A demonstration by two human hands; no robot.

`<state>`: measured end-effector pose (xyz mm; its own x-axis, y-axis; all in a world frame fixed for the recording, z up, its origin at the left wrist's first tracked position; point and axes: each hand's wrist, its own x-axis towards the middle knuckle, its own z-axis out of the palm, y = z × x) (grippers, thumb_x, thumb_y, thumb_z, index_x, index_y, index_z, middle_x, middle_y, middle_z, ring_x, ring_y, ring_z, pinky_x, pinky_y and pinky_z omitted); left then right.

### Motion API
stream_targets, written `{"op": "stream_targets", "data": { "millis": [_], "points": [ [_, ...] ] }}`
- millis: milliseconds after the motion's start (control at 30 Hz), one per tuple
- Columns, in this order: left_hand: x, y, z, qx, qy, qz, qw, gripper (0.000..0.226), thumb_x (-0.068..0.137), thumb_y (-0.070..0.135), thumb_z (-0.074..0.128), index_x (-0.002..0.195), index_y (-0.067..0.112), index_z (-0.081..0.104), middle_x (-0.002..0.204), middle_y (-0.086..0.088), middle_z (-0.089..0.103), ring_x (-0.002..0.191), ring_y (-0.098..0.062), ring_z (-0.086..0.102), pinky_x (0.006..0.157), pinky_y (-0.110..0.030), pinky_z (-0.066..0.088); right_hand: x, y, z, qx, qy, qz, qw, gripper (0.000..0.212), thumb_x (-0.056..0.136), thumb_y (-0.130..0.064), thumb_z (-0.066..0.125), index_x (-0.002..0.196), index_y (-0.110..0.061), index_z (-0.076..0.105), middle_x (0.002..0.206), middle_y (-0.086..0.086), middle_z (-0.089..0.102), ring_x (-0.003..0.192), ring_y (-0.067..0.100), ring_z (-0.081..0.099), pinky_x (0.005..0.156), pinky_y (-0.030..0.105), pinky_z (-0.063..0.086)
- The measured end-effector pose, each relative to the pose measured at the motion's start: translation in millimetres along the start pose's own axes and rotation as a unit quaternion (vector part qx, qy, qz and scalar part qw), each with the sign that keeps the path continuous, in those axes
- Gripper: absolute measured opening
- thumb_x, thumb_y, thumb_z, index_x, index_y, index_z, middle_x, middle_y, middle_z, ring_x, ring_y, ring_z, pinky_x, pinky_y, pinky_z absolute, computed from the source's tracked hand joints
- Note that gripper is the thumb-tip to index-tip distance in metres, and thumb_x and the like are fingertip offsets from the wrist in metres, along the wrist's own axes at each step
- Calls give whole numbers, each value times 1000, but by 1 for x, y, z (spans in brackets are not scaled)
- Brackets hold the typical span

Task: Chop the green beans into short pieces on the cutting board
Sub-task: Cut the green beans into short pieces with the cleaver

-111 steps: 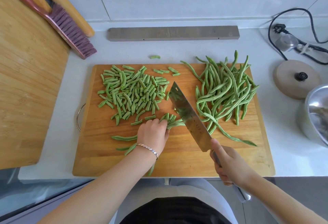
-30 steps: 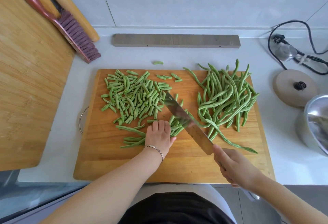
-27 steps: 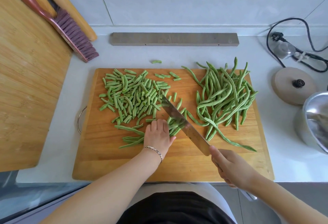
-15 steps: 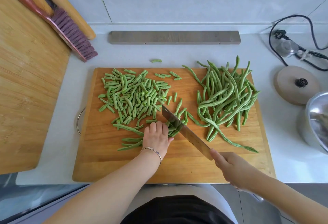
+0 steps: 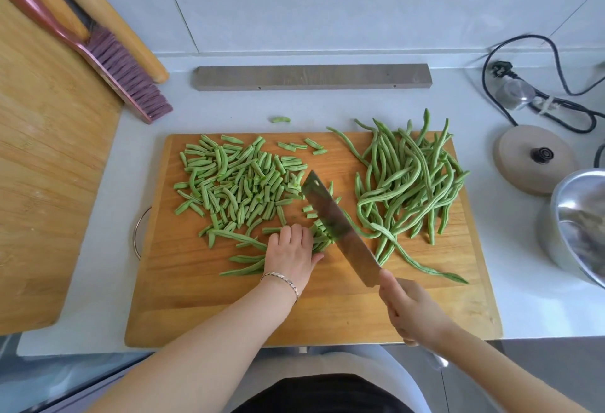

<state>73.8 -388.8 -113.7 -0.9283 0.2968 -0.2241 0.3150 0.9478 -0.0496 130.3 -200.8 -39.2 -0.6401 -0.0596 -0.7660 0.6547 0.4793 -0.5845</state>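
Observation:
On the wooden cutting board (image 5: pixel 327 311) a heap of short cut bean pieces (image 5: pixel 235 183) fills the far left. Whole long green beans (image 5: pixel 409 183) lie tangled at the far right. My left hand (image 5: pixel 291 254) presses down on a small bundle of beans (image 5: pixel 248 239), its fingers curled over them near the board's middle. The bundle's cut ends show just right of the fingertips. My right hand (image 5: pixel 409 311) grips the handle of a cleaver (image 5: pixel 337 226), whose blade slants across the board and meets the bundle's ends.
A large wooden board (image 5: pixel 42 167) lies to the left, with a pink brush (image 5: pixel 108 62) and rolling pins at the back. A grey bar (image 5: pixel 311 77) sits behind the cutting board. At the right are a round lid (image 5: pixel 537 159), a metal pot (image 5: pixel 576 232) and a black cable (image 5: pixel 556 98).
The cleaver has kept chopping and worked leftward along the bundle. The bundle under my left hand is shorter, and more short pieces lie beside the blade.

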Motion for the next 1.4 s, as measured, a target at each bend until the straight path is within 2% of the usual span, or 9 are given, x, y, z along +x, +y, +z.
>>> {"op": "stream_targets", "data": {
  "millis": [133,267,367,567,900,1067,1133,1267,1400],
  "points": [
    [4,5,-11,-9,-51,-22,998,65,91,57,36,129,4,37,117,-8,46,104,-24,45,83,-30,36,-15,-6,-19,33,-2,9,999,48,86,-55,33,67,-11,33,41,-5,27,32,9,19,35,15,20],
    [-10,-10,-19,4,-47,-68,997,89,85,70,28,141,1,17,127,-10,38,112,-25,38,94,-32,32,-26,-14,-22,1,-30,15,999,52,75,-63,33,67,-12,32,41,-6,27,32,9,18,35,15,20],
    [-22,-23,-19,51,-47,-72,995,92,84,72,23,142,0,18,128,-11,39,113,-26,38,97,-35,31,-33,-16,-15,-26,-46,18,998,53,72,-66,33,68,-13,34,40,-9,29,32,7,20,33,17,21],
    [-22,-17,-16,66,-103,-26,992,55,98,46,16,130,4,33,123,-12,42,114,-30,35,104,-42,22,-34,-17,0,-64,-43,38,996,54,80,-66,29,70,-13,31,43,-8,27,31,7,21,35,18,24],
    [-16,-18,-9,65,-110,3,992,46,100,41,21,126,5,34,121,-12,42,110,-28,38,95,-38,29,-14,-14,9,-113,-45,43,992,54,90,-62,24,74,-12,35,49,-3,29,31,8,27,36,19,33],
    [-17,-18,-11,41,-110,-8,993,46,100,40,22,127,6,35,124,-12,41,113,-28,38,97,-38,28,-1,-4,27,-145,0,-3,989,53,87,-63,21,66,-16,33,57,-2,29,51,12,27,55,27,29],
    [-17,-19,-11,33,-101,-10,994,45,97,43,34,120,6,45,117,-11,48,106,-28,44,92,-37,34,4,-3,31,-144,8,-12,989,55,84,-66,20,66,-16,33,58,-2,29,55,13,28,59,29,29],
    [-16,-17,-10,36,-74,-12,997,41,63,48,78,77,12,67,72,-5,60,66,-22,56,56,-32,46,4,-2,26,-58,-3,0,998,56,85,-66,25,70,-14,38,51,-4,33,41,10,29,47,25,33],
    [-6,-4,-14,24,-73,-9,997,43,98,44,29,119,10,45,114,-7,50,104,-25,46,83,-33,37,-8,-8,7,26,-14,5,1000,48,93,-53,30,66,-13,35,41,-8,29,31,7,24,36,18,25]
  ]
}}
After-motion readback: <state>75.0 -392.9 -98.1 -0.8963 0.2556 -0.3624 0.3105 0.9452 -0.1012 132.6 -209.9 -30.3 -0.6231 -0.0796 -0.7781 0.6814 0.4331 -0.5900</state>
